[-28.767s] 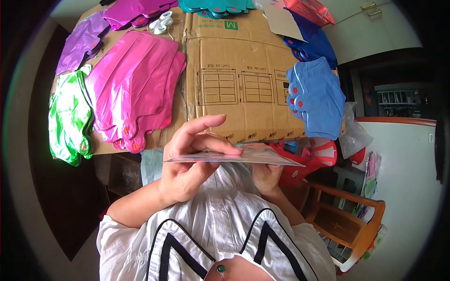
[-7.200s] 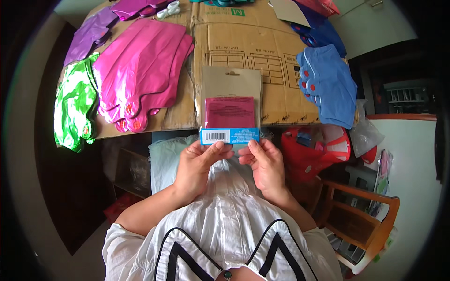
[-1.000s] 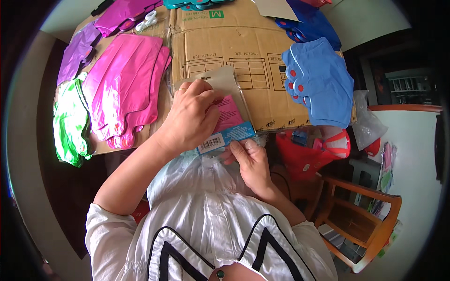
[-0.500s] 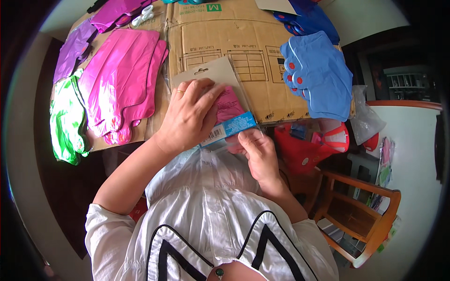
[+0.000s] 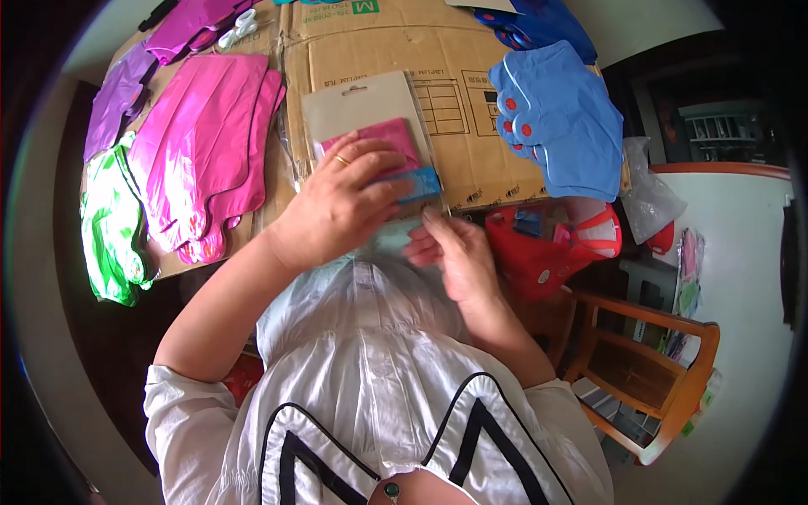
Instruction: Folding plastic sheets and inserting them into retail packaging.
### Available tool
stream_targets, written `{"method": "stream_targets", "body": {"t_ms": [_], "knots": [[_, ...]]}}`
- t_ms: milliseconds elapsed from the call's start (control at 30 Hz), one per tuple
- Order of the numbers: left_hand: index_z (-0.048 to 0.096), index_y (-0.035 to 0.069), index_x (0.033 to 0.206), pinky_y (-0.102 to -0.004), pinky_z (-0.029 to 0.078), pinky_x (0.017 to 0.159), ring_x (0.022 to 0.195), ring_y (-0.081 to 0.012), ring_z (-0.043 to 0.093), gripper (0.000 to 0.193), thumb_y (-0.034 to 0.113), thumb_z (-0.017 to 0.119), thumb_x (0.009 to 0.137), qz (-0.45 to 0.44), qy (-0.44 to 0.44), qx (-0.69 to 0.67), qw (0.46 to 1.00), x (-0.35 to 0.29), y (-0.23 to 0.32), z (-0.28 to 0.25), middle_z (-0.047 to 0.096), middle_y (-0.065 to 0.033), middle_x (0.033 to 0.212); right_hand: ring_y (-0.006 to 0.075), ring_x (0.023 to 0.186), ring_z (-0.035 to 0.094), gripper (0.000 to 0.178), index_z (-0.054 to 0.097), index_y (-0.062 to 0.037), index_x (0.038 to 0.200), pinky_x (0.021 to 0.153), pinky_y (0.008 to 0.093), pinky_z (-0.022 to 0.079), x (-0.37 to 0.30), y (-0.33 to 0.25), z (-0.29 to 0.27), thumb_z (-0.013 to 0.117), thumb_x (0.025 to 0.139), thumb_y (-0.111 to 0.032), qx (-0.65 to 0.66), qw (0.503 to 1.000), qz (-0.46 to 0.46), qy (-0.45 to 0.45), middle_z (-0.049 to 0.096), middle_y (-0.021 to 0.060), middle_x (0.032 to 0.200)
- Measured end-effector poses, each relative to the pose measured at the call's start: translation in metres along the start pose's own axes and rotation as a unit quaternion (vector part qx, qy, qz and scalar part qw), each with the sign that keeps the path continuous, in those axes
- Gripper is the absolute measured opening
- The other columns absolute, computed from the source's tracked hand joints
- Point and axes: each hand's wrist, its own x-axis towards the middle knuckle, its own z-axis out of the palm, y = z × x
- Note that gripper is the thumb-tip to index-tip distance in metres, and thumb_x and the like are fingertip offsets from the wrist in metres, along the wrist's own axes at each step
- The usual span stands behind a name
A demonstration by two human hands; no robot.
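Note:
A clear plastic package with a pale grey hanging card [image 5: 370,94] lies on the cardboard. Inside it shows a folded pink piece [image 5: 391,139] with a blue paper band [image 5: 421,183] below. My left hand [image 5: 345,198], a ring on one finger, rests across the package with its fingers stretched over the pink piece and band. Below the package's lower right corner, my right hand [image 5: 459,252] has its thumb and fingers closed on the clear plastic edge; its fingertips are slightly blurred.
Flat cardboard [image 5: 454,181] covers the table. On the left lie shiny pink pieces [image 5: 202,143], green ones [image 5: 114,219], purple ones [image 5: 118,101] and white scissors [image 5: 238,29]. Light blue pieces [image 5: 564,126] lie right. A red bag [image 5: 530,252] and wooden chair [image 5: 648,370] stand beyond the edge.
The package has moved farther from me and more upright in view. My left hand has slid down over the blue band, uncovering more of the pink piece. My right hand has shifted slightly.

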Motion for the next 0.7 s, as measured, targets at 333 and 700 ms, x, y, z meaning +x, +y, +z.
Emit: {"method": "stream_targets", "body": {"t_ms": [333, 700], "knots": [[0.066, 0.004, 0.101, -0.0431, 0.042, 0.094, 0.110, -0.0325, 0.052, 0.030, 0.006, 0.070, 0.072, -0.037, 0.017, -0.043, 0.998, 0.000, -0.003, 0.002, 0.056, -0.0127, 0.110, 0.0220, 0.070, 0.060, 0.016, 0.064, -0.0024, 0.088, 0.061, 0.0312, 0.048, 0.006, -0.054, -0.026, 0.072, 0.074, -0.002, -0.453, 0.774, -0.442, 0.004, 0.059, 0.0069, 0.080], [0.066, 0.002, 0.103, -0.0418, 0.043, 0.093, 0.109, -0.0331, 0.052, 0.029, 0.003, 0.069, 0.074, -0.048, 0.013, -0.078, 0.996, -0.005, 0.002, 0.006, 0.056, -0.0133, 0.110, 0.0238, 0.073, 0.057, 0.018, 0.061, -0.0037, 0.086, 0.064, 0.0356, 0.046, 0.017, -0.044, -0.033, 0.068, 0.070, 0.000, -0.566, 0.557, -0.608, -0.016, 0.054, 0.0056, 0.085]]}}
